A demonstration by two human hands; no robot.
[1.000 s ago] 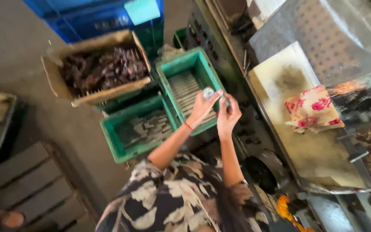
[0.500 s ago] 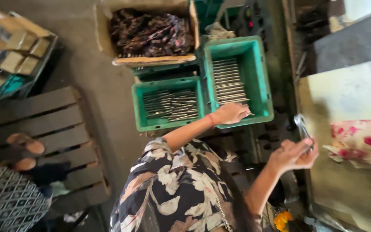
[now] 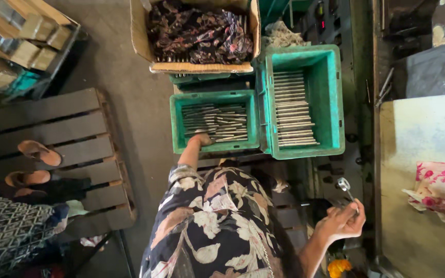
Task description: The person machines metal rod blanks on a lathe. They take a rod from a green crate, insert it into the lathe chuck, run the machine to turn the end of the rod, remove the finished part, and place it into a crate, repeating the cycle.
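A short metal rod with a ring-shaped end (image 3: 347, 191) sits at about four o'clock in the view, pinched in the right hand (image 3: 341, 222), whose fingers are curled closed around its lower end. Its long axis runs from five o'clock up to eleven o'clock, ring end uppermost.

The left hand (image 3: 201, 139) reaches toward twelve o'clock into the smaller green crate (image 3: 176, 126), fingers down on a heap of thin metal rods (image 3: 216, 122) lying mostly nine-to-three; whether it grips one cannot be told.

At three o'clock of that crate stands a larger green crate (image 3: 333, 98) holding a neat stack of rods (image 3: 293, 110). At twelve o'clock is a cardboard box (image 3: 202, 67) of dark scraps. A pale worktable (image 3: 418, 139) with a pink floral cloth (image 3: 441, 185) lies at three o'clock. A wooden pallet (image 3: 63, 123) with another person's sandalled feet (image 3: 34, 164) lies at nine o'clock.
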